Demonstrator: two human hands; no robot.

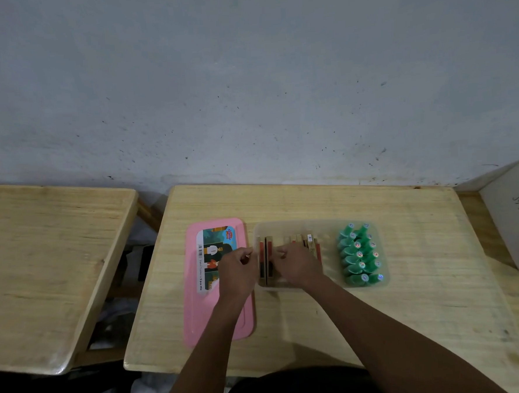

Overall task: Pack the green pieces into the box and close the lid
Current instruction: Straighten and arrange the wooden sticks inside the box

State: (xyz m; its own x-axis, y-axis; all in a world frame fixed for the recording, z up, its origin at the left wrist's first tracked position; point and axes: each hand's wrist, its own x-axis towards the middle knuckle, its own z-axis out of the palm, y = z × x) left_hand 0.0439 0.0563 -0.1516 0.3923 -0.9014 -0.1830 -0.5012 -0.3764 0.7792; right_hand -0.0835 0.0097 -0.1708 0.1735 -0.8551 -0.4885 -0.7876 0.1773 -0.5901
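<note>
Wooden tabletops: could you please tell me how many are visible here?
2: one tabletop under the box, a second tabletop to its left. A strip at the far right may be another.

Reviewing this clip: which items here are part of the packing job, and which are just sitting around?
Part of the job: green pieces already in the clear box; pink lid lying beside it; left hand and right hand at the wooden blocks in the box.

Lying about: white carton at right; second table at left.
</note>
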